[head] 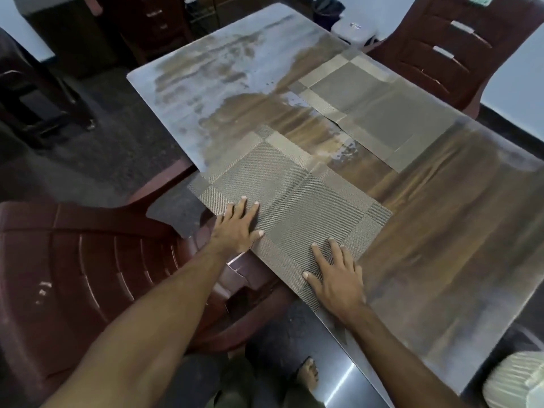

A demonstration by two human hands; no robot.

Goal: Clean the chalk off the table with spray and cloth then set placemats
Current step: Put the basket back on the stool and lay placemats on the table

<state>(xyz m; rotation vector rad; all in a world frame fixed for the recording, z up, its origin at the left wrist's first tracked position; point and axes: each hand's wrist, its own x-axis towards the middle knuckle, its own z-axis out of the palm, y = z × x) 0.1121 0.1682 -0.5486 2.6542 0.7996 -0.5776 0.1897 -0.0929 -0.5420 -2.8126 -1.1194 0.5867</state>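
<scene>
Near woven grey-brown placemat (291, 198) flat on wooden tabletop (441, 231), left hand (238, 228) and right hand (338, 278) pressing it, fingers spread wide, second woven placemat (374, 110) beyond.

taupe checked placemat (294, 198), maroon chair (73, 260)

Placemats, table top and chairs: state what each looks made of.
Near placemat and far placemat: probably woven vinyl or fibre mesh, matte, a fine weave grain showing.
Table top: likely wood-grain laminate, glossy, streaked brown with reflections.
Near chair and far chair: seemingly moulded plastic, shiny maroon, ribbed.
</scene>
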